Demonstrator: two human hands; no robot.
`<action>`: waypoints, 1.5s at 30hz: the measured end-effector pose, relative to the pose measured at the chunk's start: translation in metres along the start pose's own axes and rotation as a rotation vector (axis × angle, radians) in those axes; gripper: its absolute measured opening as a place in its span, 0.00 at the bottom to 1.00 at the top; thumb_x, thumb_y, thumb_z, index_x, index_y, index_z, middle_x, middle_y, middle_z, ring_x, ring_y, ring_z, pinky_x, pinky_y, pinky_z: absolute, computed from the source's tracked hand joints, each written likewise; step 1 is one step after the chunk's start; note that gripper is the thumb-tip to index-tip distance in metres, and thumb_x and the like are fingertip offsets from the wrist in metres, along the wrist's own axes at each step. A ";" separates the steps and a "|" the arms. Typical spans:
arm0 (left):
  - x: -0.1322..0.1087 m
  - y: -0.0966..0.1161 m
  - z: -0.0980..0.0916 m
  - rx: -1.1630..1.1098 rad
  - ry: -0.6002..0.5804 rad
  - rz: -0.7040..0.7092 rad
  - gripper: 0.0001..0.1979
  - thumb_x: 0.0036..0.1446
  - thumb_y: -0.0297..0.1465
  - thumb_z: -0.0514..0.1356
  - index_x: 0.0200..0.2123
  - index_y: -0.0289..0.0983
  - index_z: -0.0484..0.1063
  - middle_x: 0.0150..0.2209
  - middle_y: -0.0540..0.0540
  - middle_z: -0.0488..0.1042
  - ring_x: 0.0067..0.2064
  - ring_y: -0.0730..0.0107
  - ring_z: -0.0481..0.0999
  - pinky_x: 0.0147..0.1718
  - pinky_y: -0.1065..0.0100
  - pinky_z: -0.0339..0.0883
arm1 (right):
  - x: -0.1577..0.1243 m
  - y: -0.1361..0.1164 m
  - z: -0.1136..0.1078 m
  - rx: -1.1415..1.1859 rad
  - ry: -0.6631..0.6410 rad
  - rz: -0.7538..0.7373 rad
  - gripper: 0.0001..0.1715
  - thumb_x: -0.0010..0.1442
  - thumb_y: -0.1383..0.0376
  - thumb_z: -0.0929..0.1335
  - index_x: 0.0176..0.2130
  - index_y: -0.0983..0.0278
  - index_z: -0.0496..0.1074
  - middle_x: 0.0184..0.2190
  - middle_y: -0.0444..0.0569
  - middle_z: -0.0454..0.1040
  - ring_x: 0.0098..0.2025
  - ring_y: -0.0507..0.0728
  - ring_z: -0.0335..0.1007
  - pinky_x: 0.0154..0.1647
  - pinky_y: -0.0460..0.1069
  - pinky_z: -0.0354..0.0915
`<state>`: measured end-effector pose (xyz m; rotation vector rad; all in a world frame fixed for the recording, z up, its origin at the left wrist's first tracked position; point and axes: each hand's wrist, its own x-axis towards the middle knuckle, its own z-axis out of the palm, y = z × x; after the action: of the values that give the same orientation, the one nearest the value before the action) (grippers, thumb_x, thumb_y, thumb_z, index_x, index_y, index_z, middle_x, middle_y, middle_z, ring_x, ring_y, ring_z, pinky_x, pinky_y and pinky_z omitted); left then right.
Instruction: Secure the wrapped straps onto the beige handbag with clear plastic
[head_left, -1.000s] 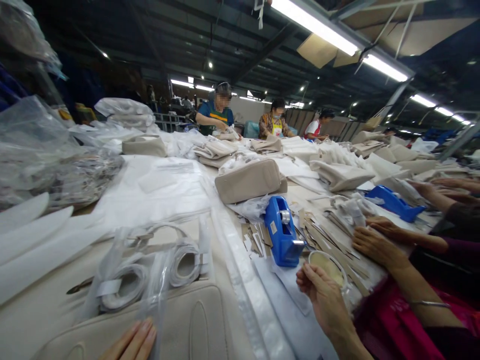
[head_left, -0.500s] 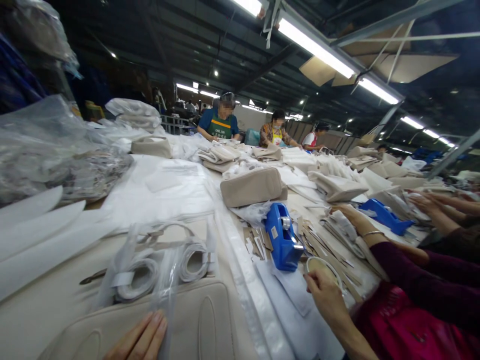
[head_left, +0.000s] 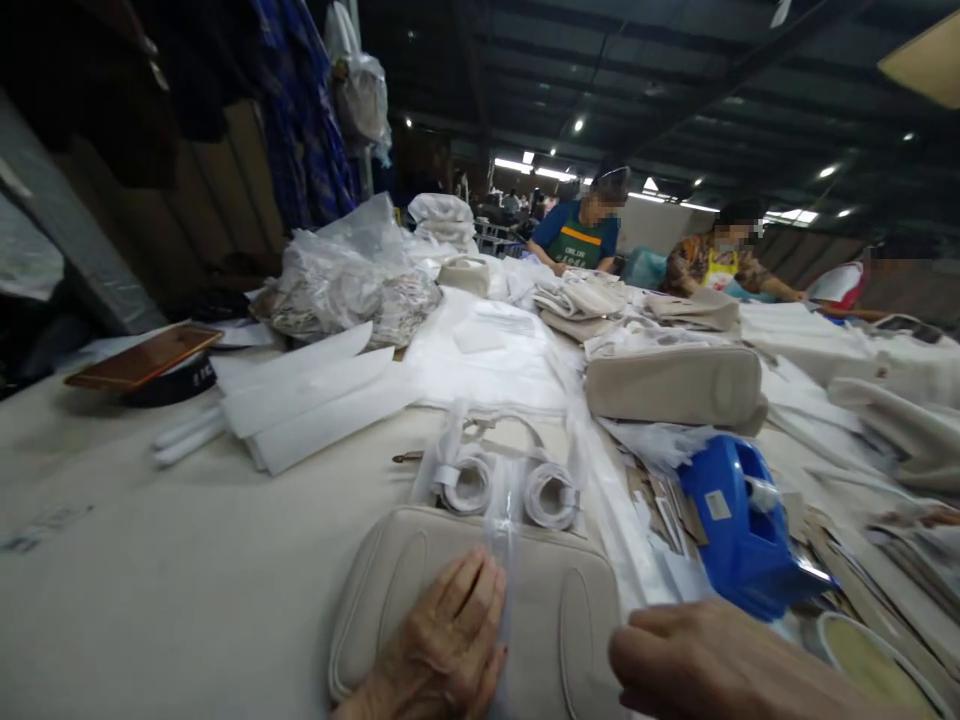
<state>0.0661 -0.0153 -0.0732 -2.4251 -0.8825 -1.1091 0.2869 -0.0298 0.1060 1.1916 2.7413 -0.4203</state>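
Note:
A beige bag (head_left: pixel 540 620) lies flat in front of me, with two coiled straps (head_left: pixel 551 495) at its far edge and a looped handle behind them. A clear plastic strip (head_left: pixel 504 520) runs over the bag's middle. My left hand (head_left: pixel 454 635) rests flat on the bag, fingertips at the strip. Just off the bag's right edge is my right hand (head_left: pixel 690 655), its fingers curled closed; whatever they may pinch is hidden. Beyond it stands a blue tape dispenser (head_left: pixel 739 530). A round tape roll (head_left: pixel 870 660) lies at the lower right, partly behind my right wrist.
White sheets (head_left: pixel 322 400) and a brown rectangular case (head_left: pixel 146 358) lie at left. Crumpled clear bags (head_left: pixel 337 270) and a stack of plastic sleeves (head_left: pixel 487 350) are farther back. Another beige bag (head_left: pixel 667 385) sits near the dispenser. Co-workers (head_left: pixel 581 230) work across the table.
The view has swung left, so the bag and dispenser appear farther right. My right hand has moved from beside the tape roll towards the bag. My left hand stays on the bag.

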 end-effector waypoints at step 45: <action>-0.006 -0.011 -0.009 -0.440 0.097 -0.100 0.13 0.50 0.20 0.48 0.37 0.32 0.67 0.33 0.40 0.71 0.44 0.63 0.72 0.46 0.64 0.72 | 0.064 -0.004 0.133 -0.305 0.819 -0.408 0.22 0.68 0.67 0.54 0.38 0.60 0.74 0.39 0.35 0.79 0.47 0.49 0.72 0.69 0.52 0.30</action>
<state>0.0506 -0.0141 -0.0709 -2.6599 -0.8027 -1.5866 0.2409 -0.0275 -0.0343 0.8320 3.5489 0.5869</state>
